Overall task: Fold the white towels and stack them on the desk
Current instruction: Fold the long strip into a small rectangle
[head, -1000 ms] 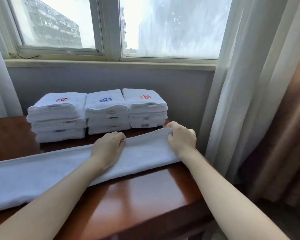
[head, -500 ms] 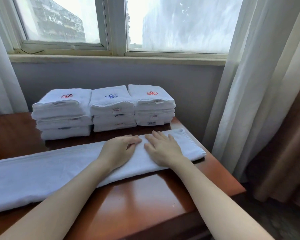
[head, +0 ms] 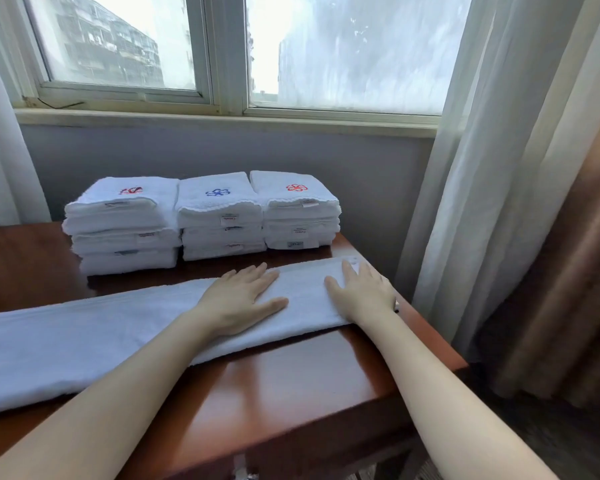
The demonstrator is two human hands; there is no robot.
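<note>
both arms reach forward, left hand and right hand flat, fingers straight, palms down.

The long towel runs off the left edge, so its far end is unseen, and the left hand and right hand lying flat on it hide the cloth beneath. The print on the labels of the stacked towels is too small to read, and the desk is cut at the left edge.
</note>
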